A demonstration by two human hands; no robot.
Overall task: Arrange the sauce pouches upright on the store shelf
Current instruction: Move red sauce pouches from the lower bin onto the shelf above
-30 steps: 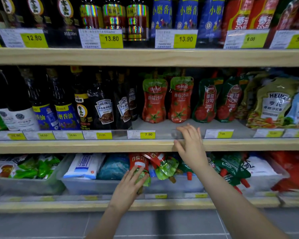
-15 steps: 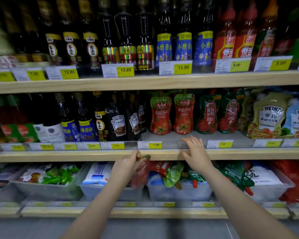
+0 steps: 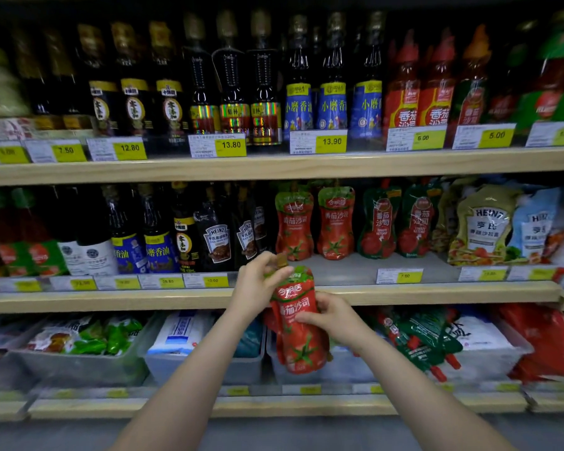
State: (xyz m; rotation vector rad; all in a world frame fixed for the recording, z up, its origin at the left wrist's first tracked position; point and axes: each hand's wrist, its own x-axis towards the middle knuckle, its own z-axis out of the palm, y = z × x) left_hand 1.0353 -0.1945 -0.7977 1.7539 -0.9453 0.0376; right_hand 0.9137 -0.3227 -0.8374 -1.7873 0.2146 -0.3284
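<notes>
A red tomato sauce pouch (image 3: 298,327) with a green top hangs upright in front of the middle shelf's wooden edge (image 3: 144,299). My left hand (image 3: 258,281) pinches its neck just below the brown cap. My right hand (image 3: 331,315) grips the pouch's right side at mid height. Two matching red pouches (image 3: 315,222) stand upright at the back of the middle shelf, with a bare grey strip of shelf in front of them. Two green ketchup pouches (image 3: 396,219) stand to their right.
Dark sauce bottles (image 3: 215,232) fill the middle shelf left of the pouches; Heinz dressing pouches (image 3: 482,222) lean at the right. Grey bins (image 3: 339,369) below hold more loose pouches. Bottles line the top shelf (image 3: 274,164). Price tags run along each shelf rail.
My left hand lifted the red pouch out of the lower bin up to the middle shelf's edge. My right hand left the shelf rail and took hold of the pouch's side.
</notes>
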